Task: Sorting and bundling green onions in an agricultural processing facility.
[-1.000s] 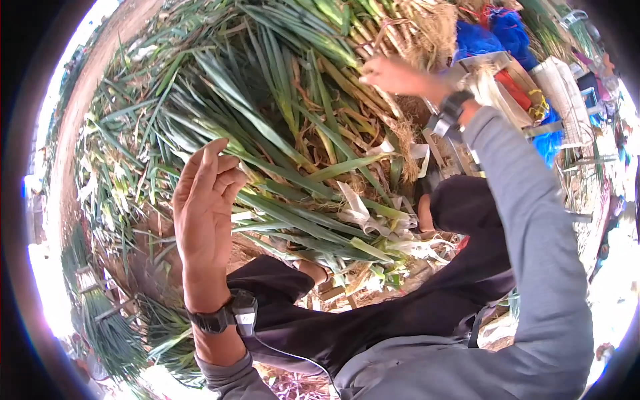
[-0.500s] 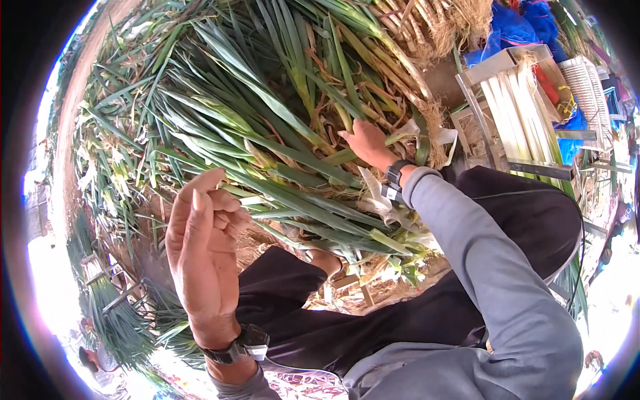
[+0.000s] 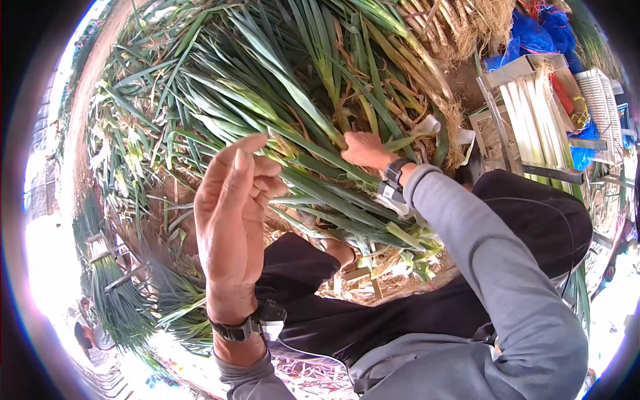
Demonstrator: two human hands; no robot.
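A big heap of long green leeks (image 3: 260, 100) lies in front of me, the leaves pointing mostly to the far left. My right hand (image 3: 367, 150) is down in the heap with its fingers closed round a leek stalk near the pale end. How many stalks it holds is hidden. My left hand (image 3: 233, 220) is raised nearer to me, to the left of the heap. Its palm faces right, the thumb is apart and the fingers are loosely bent, with nothing seen in them. Both wrists wear dark bands.
Trimmed white leeks (image 3: 537, 110) lie in a metal frame (image 3: 497, 123) at the right, near blue plastic sheeting (image 3: 533, 40) and a white crate (image 3: 597, 97). Leeks with shaggy roots (image 3: 460, 33) lie at the back. A rack holds bundled leeks (image 3: 113, 287) at the left.
My right hand has closed its fingers round a stalk and drawn slightly nearer. My left hand has moved up and to the right in the picture. The whole view has shifted a little.
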